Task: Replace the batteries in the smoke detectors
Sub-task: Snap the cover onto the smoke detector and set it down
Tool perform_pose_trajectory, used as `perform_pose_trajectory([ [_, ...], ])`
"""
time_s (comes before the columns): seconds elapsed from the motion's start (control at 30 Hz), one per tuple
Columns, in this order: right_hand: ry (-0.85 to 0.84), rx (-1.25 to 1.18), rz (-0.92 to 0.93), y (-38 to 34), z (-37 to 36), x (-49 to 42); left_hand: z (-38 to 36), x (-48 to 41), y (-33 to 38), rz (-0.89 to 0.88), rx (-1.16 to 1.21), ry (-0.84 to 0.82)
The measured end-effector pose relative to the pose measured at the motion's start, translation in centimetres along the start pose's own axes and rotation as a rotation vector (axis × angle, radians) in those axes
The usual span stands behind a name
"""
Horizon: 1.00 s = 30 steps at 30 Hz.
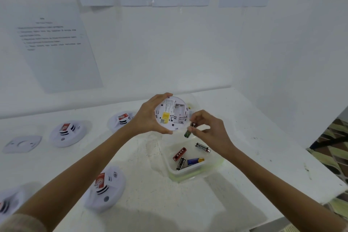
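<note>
head | left hand (146, 117) grips detector (171, 113) (underside up) | right hand (208, 130) pinches battery (188, 132)

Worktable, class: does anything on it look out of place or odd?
Mildly: among the round smoke detectors, one flat squarish white plate lies alone at the table's far left. The batteries sit inside their tub; nothing is spilled.

Five smoke detectors (171, 113), five batteries (179, 154), one tub (188, 172).
</note>
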State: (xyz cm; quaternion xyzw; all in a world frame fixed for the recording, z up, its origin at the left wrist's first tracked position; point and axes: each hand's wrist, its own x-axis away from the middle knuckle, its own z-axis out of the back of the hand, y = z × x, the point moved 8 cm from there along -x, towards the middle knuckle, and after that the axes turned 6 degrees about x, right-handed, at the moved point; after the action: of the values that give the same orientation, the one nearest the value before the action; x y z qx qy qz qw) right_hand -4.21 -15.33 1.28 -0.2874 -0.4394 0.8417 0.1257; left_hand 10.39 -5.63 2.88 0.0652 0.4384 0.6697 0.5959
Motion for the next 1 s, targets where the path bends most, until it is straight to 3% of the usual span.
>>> perform_pose_trajectory([
  [0.07, -0.18, 0.108, -0.025, 1.1, -1.1, 0.5, 0.1, 0.3, -0.1, 0.012, -0.015, -0.002],
  [0.13, -0.248, 0.169, -0.043, 1.8, -1.6, 0.8, 0.2, 0.6, -0.1, 0.029, -0.016, -0.001],
  [0.53, -0.094, 0.104, 0.088, -1.1, 0.0, -3.0, 2.4, 0.3, 0.0, 0.07, 0.023, 0.093],
  [0.67, -0.055, 0.184, 0.103, -1.5, 0.0, -7.0, 4.0, -1.7, -0.4, 0.04, -0.041, 0.069],
  [1.0, -0.151, 0.311, -0.107, 4.2, -3.5, -15.1, 5.4, -6.2, -7.3, 0.16, -0.069, 0.05],
])
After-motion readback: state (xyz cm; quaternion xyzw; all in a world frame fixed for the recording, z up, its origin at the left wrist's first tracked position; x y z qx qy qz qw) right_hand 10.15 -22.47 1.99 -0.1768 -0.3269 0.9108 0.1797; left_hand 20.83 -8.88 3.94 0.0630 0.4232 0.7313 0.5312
